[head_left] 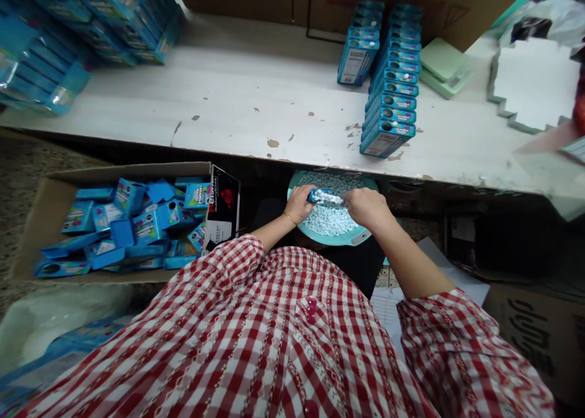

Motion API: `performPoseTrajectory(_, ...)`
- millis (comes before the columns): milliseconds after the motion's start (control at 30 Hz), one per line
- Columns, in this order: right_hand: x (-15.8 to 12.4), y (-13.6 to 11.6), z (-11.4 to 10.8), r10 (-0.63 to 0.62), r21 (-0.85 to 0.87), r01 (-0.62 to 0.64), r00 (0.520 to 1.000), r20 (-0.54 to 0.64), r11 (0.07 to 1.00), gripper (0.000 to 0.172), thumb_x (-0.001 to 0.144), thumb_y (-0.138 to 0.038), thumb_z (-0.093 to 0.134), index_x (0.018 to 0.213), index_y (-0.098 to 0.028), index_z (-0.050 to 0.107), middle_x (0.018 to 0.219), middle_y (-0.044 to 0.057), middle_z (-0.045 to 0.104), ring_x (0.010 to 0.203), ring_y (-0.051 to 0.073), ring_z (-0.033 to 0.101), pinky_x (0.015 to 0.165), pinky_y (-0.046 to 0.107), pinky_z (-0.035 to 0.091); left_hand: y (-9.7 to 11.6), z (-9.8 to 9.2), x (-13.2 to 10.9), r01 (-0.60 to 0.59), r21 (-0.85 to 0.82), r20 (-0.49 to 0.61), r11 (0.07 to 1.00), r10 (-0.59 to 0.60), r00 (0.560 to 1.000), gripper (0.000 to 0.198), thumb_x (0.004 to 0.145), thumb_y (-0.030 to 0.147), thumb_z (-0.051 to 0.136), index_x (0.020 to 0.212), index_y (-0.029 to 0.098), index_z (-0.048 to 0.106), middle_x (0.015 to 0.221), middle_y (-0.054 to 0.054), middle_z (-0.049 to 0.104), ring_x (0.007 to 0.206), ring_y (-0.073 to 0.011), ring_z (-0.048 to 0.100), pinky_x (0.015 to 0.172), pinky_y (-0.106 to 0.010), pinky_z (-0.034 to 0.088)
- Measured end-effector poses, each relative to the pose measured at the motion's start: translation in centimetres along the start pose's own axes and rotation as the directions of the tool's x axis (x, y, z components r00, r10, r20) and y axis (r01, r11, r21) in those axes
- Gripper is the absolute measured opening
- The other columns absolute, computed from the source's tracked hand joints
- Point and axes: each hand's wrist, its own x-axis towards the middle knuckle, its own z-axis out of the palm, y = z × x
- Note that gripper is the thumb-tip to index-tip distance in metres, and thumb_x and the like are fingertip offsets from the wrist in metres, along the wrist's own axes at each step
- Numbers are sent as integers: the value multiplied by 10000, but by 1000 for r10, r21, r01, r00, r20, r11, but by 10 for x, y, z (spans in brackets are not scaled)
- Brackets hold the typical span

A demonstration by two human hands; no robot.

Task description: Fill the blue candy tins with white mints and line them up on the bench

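Note:
My left hand (299, 204) is closed around a small blue candy box (314, 195), held over a turquoise basin (359, 237). White candy pellets (331, 221) fill the basin. A small scoop (337, 200) heaped with pellets reaches to the box's opening; most of its shape is hidden under the pellets and fingers. My right hand (369, 208) is shut on the scoop's handle end, just right of the box.
A carton (31, 241) of loose blue boxes stands at left. On the white table (247, 95) are rows of upright boxes (388, 138), a green scale (443, 67), white cut card sheets (537, 80) and wrapped packs (41, 70). The table's front edge runs just beyond the basin.

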Motion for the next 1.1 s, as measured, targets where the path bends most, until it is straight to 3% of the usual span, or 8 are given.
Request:
performPoseTrajectory(100,-10,-11,-14,-16,-75,17,1000,10,997,352,840,-120,411,1049,-140,694,1004,201,675,948,286,638,773,340,445,1,0,0,4,6,7,1000,-4,1000,360,730,167,585,1090,174,589,1137,-105,627,1087,-277,549,1022,-446,343)
performPoseTrajectory(233,-10,19,1,13,-52,-15,999,-39,999,365,828,-109,409,1051,-193,685,1026,175,676,938,294,644,777,377,458,-4,-7,-1,22,-59,-46,998,-25,999,345,735,194,601,1080,190,587,1113,-89,633,1069,-257,557,1001,-418,377)
performPoseTrajectory(400,24,51,83,197,136,-199,980,29,970,374,822,-82,407,1034,-170,703,997,193,682,958,293,641,813,396,459,-14,-23,-5,60,-173,-141,983,-85,986,342,726,242,646,1059,192,583,1077,-66,637,1011,-226,580,923,-350,439)
performPoseTrajectory(533,62,18,144,168,364,-177,984,57,914,367,840,-117,435,1075,-193,707,1040,146,696,993,248,625,834,317,452,-16,-34,-7,99,-235,-200,967,-148,968,350,716,271,681,1042,197,576,1021,-44,643,949,-201,594,891,-324,449)
performPoseTrajectory(633,82,-7,161,101,485,-101,995,26,869,358,826,-130,463,1081,-192,708,1049,92,704,966,197,622,818,243,443,-16,-40,-8,125,-262,-211,957,-183,960,358,708,284,697,1030,193,571,992,-32,645,924,-189,596,877,-312,450)
performPoseTrajectory(800,81,11,156,37,630,-32,999,6,776,329,779,-136,466,990,-111,717,807,52,711,673,131,611,653,204,460,-20,-44,-8,127,-301,-236,945,-203,950,384,689,277,708,1033,183,565,982,-28,641,905,-183,598,862,-301,454)
performPoseTrajectory(967,48,52,120,7,777,39,998,-56,628,330,742,-161,475,954,-111,724,615,13,634,511,119,517,551,224,430,-20,-34,-1,131,-272,-219,953,-194,956,375,696,260,696,1041,182,571,997,-33,639,923,-193,597,862,-302,452)
performPoseTrajectory(1100,23,56,71,-58,656,129,990,-129,744,324,777,-166,470,953,-163,742,669,37,664,630,150,580,619,236,431,-13,-20,3,64,-171,-155,983,-91,984,353,705,205,670,1045,166,585,1054,-70,643,985,-226,590,900,-331,445)
